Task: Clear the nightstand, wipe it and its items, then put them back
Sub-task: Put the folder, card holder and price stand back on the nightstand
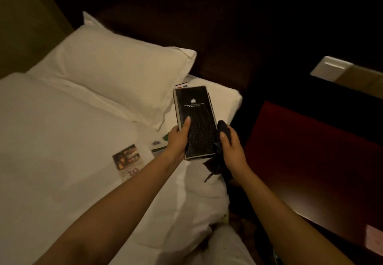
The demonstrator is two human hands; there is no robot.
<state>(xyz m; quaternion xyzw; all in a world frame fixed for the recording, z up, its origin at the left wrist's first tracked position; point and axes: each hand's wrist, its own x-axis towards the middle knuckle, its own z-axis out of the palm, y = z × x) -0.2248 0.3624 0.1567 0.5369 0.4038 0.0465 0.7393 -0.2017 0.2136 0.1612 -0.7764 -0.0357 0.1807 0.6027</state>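
Note:
A black leather hotel folder with a small white logo is held above the bed's right edge. My left hand grips its lower left side, thumb on the cover. A thin item with coloured buttons peeks out behind the folder's top edge. My right hand holds a dark cloth against the folder's lower right edge; the cloth's ends hang below. The dark red nightstand is to the right, its top bare apart from a pale slip near its front corner.
A white bed with a pillow fills the left. A printed leaflet and a green-and-white card lie on the sheet. A dark headboard stands behind. A light switch plate is on the wall at right.

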